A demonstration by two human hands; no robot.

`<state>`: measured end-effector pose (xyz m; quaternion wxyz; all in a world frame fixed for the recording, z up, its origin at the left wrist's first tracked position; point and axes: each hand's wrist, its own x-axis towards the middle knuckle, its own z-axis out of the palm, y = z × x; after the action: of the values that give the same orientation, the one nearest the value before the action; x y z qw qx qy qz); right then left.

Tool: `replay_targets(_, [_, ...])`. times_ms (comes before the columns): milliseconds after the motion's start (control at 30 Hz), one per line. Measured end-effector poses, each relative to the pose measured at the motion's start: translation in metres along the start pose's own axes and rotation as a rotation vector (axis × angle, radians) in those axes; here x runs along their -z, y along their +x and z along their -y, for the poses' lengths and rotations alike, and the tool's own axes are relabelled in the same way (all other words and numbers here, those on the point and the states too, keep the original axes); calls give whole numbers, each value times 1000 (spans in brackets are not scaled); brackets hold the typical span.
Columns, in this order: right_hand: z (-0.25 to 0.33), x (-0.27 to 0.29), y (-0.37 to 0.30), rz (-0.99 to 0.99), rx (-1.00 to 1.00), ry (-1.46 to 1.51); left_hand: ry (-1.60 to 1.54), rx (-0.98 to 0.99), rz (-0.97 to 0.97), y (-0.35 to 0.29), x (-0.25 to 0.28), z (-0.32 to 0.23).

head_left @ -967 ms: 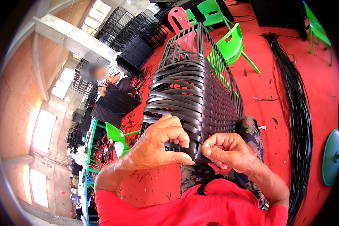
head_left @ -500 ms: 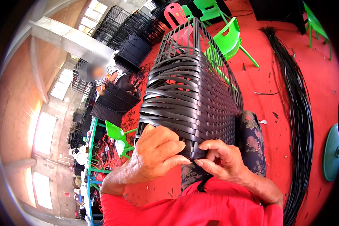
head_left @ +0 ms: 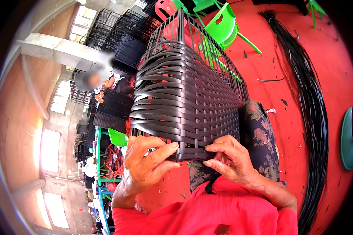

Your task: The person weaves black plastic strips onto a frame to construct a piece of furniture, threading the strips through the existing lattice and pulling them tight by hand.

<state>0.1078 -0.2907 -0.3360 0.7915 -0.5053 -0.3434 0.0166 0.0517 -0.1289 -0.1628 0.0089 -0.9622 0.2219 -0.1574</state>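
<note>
In front of me leans a black frame (head_left: 180, 23), its near part covered with a weave of flat black plastic strips (head_left: 208, 105). The strips lie tight on the right-hand face. They bow out loosely on the left-hand face. My left hand (head_left: 145, 160) is closed at the near left corner, index finger and thumb on either side of the edge strip (head_left: 190, 154). A small shiny bit shows by its fingers, too small to name. On the same edge, further right, my right hand (head_left: 233, 162) pinches the strip between thumb and fingers.
A long bundle of loose black strips (head_left: 302, 86) lies on the red floor (head_left: 286, 156) at right. Behind the frame stands a green chair (head_left: 223, 29). Another person (head_left: 110, 82) sits at left beside dark woven panels (head_left: 111, 105). A round teal seat (head_left: 346, 139) is far right.
The whole view has shifted, and the frame appears further left. My hands are now wider apart along the near edge, the left at the corner and the right further along the strip.
</note>
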Motion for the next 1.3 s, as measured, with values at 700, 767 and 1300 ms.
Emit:
replay_targets(700, [52,-8,46,102,315,-573,-202,194,-282,-51,-18,31])
replay_targets(767, [65,-13,58,165,385,-688,-198,174,-243,-47,-16,33])
replay_targets(1300, [84,-27,65,242,269,-842,-637,-40,21,-14,-1,78])
